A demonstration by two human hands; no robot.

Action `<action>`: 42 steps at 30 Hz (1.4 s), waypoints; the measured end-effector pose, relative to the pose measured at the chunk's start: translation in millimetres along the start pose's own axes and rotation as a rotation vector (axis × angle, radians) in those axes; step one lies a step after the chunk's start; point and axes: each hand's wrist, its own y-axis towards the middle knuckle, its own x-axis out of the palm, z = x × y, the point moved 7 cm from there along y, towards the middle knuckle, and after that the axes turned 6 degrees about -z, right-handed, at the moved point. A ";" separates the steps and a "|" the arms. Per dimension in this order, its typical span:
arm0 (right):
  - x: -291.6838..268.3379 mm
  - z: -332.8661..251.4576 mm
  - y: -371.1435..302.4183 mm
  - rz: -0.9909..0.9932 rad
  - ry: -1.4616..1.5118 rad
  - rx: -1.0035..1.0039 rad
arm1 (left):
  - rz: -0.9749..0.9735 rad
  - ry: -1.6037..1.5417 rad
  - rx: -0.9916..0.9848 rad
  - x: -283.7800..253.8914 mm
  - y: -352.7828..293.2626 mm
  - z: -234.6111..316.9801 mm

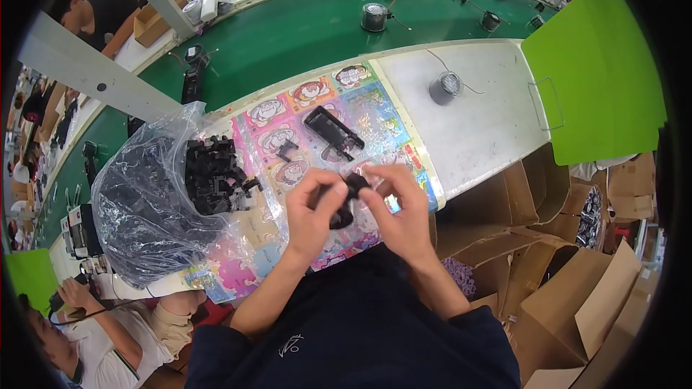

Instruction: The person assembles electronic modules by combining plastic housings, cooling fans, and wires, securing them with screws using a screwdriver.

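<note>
Between my two hands, just over the near edge of a colourful printed sheet (252, 274), is a small black plastic part (355, 184). My left hand (315, 209) pinches it from one side and my right hand (395, 205) from the other; fingers hide much of its shape. Below it, partly behind my left fingers, shows a dark rounded piece (341, 217). Beyond my hands lies an open black rectangular plastic housing (333, 132). A small black bracket-like piece (286, 150) rests to its left. Further left, black plastic parts (215, 173) spill from a clear plastic bag (148, 209).
A silver-and-black cylinder with wires (445, 88) stands on the white tabletop (483, 126). Behind runs a green conveyor (288, 32) carrying several similar parts. Cardboard boxes (555, 302) fill the lower right; a bright green panel (602, 72) rises there. Co-workers (108, 338) sit at left.
</note>
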 end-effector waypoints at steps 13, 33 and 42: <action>-42.5 69.0 -3.4 0.050 -0.080 0.132 | -0.443 1.406 0.506 23.3 81.7 37.9; -83.8 16.9 -0.2 -0.107 -0.476 0.052 | -0.713 0.970 0.251 36.5 61.6 16.9; -66.6 -3.5 12.9 -0.289 -0.624 -0.197 | -0.668 0.827 -0.052 30.2 58.8 6.4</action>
